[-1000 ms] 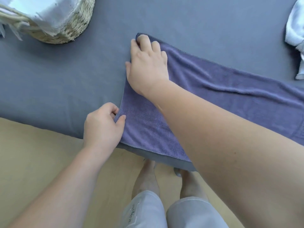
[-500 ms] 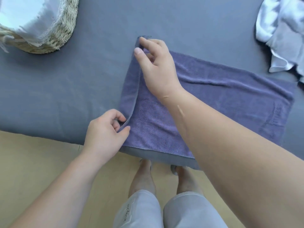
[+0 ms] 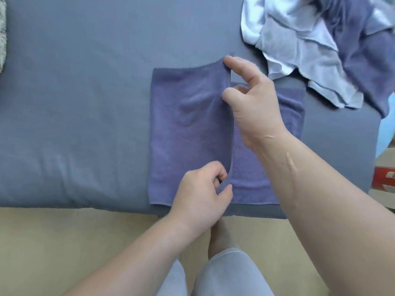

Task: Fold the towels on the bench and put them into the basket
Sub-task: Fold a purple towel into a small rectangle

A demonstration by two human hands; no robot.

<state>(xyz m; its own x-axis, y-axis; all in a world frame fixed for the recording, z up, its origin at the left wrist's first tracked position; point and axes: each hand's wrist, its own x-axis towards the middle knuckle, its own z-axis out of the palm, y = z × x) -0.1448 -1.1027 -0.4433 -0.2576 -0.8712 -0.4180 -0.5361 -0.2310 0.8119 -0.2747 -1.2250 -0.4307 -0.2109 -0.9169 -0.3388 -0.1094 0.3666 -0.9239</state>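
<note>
– Between the two hands, what runs?
– One edge of a purple towel (image 3: pixel 188 129), folded over itself on a grey bench (image 3: pixel 85 103). That free edge runs straight away from the person. The left hand (image 3: pixel 201 193) pinches its near corner between thumb and curled fingers. At the far corner the right hand (image 3: pixel 254 103) touches the cloth with its forefinger, thumb held apart. Whether that hand actually grips anything, I cannot tell.
– Which way should the fold go from there?
– Rightwards, I judge. Right of both hands a strip of the lower layer lies uncovered, so the edge should travel that way, kept parallel to the towel's right border.
– Which hand is nearer what?
– Left is nearer the bench's front lip, right nearer the pile of unfolded towels (image 3: pixel 310 50) beyond it. A pale woven sliver far left of the grip is probably the basket (image 3: pixel 2 33).
</note>
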